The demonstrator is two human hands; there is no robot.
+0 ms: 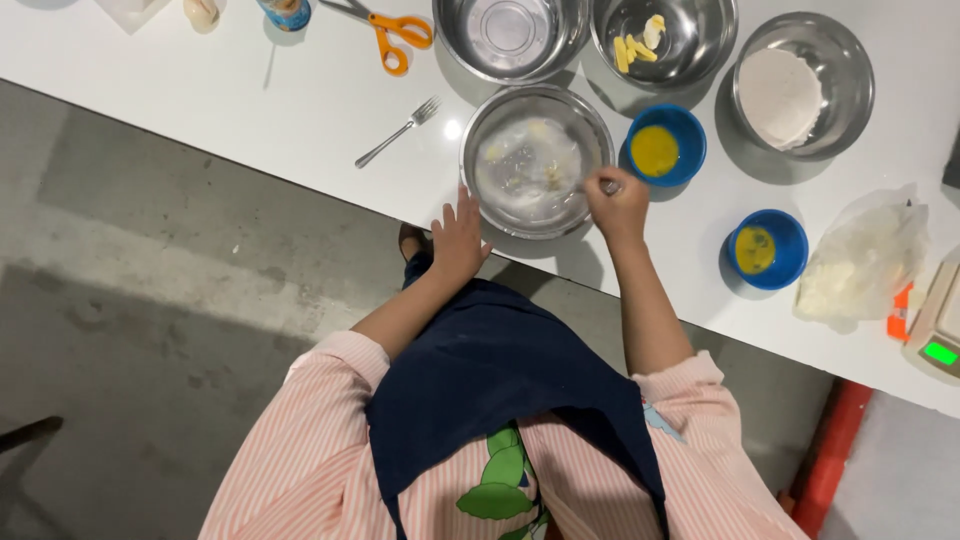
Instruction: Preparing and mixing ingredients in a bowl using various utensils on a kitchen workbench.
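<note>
From the head camera, the steel mixing bowl (537, 160) sits at the near edge of the white counter (250, 100), straight ahead of the person. The right hand (618, 203) is at the bowl's right rim, fingers closed on a small utensil whose tip dips inside. The left hand (458, 237) lies open and flat, just beside the bowl's near-left rim, holding nothing. A fork (398, 131) lies farther left, apart.

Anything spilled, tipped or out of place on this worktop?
Nothing stands out. The steel bowls and blue bowls sit upright, no spill shows on the white table, and the left hand rests beside the mixing bowl while the right hand works at its rim.
</note>
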